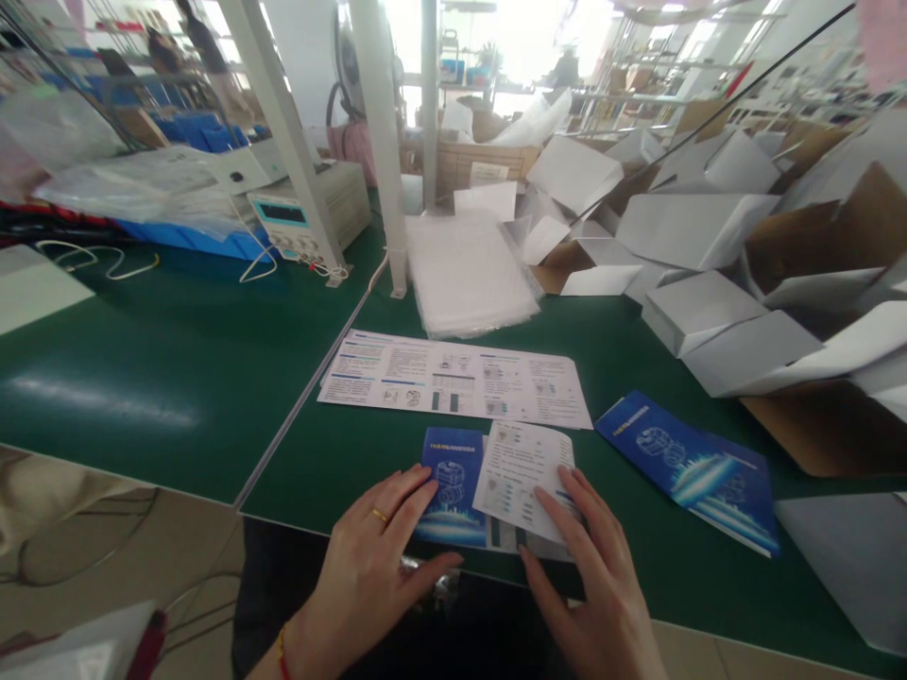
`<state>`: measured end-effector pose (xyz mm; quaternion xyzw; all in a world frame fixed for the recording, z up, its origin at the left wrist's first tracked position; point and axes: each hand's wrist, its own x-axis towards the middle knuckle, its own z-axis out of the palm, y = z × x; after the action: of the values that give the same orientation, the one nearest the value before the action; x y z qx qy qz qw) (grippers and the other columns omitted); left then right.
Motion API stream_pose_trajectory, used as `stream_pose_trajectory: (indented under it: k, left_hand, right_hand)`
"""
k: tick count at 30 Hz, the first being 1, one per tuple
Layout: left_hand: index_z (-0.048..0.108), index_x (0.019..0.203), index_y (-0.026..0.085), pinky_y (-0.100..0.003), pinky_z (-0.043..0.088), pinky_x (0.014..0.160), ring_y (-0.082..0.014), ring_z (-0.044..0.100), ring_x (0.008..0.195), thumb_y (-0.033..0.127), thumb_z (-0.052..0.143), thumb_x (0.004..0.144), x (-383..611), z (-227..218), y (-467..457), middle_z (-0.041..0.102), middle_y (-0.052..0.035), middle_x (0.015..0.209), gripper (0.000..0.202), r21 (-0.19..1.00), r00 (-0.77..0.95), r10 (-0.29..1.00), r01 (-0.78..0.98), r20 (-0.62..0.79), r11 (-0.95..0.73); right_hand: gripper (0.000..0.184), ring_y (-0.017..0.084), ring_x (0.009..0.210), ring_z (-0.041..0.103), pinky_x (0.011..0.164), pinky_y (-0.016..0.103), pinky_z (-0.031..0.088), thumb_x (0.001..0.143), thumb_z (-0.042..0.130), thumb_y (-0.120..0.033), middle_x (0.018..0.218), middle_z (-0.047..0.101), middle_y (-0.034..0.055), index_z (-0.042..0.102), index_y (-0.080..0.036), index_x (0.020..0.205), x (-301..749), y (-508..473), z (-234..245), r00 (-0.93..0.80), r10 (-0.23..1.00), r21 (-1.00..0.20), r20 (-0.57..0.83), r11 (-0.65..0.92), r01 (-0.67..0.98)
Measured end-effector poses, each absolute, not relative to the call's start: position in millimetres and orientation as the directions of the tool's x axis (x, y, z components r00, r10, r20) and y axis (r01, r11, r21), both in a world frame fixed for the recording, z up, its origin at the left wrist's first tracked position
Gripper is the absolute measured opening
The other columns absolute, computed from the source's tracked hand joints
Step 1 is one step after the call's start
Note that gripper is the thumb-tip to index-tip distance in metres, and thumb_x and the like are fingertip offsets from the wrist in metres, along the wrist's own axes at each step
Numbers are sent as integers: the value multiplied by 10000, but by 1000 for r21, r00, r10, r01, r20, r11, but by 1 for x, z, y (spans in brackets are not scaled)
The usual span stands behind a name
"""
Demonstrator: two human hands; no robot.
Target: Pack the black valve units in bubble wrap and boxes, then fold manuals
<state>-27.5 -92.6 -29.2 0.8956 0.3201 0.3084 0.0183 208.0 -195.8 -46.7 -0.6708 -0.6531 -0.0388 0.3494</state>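
Note:
A partly folded leaflet (454,482) lies at the table's front edge, its blue printed cover on the left and a white text panel (522,467) turned up on the right. My left hand (386,538) rests with fingers stretched over the cover's left edge, thumb apart below. On the white panel lie the spread fingers of my right hand (585,548), the thumb near the lower edge. Just behind, unfolded printed sheets (453,378) lie flat in a long strip. To the right sit folded blue leaflets (691,472), overlapping each other.
White cardboard boxes (701,231) crowd the right side, some with flaps up. A stack of clear plastic bags (468,274) lies behind the sheets. Metal posts (379,142) rise at the table joint, near a power supply (283,227) with loose wires. People stand far back left.

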Motion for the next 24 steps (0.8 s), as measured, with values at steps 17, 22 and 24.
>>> stream_pose_trajectory:
  k: [17,22,24]
  left_hand:
    - [695,1051,156,-268,625,787,-197,759,828,195,488,1017,-11,-23,-89,775,-78,935,214,657,259,869,573,422,-490]
    - [716,885,171,-211,556,552,-178,733,642,263,549,974,-14,-19,-86,770,-39,784,211,744,176,923,549,343,-381]
    - [724,874,172,-216,552,554,-184,739,649,268,563,955,-14,-18,-86,777,-41,791,204,751,168,929,550,329,-366]
  right_hand:
    - [356,309,1309,613,963,504,612,951,490,-8,1348,691,127,719,-170,1170,189,-174,-32,-97,803,-276,588,312,909]
    - [361,297,1273,644,975,502,593,957,484,0,1306,722,116,733,-170,1156,186,-167,-37,-133,793,-232,594,327,916]
    - [363,298,1279,641,972,506,591,959,481,4,1309,720,121,731,-164,1162,186,-167,-38,-135,794,-227,593,326,918]
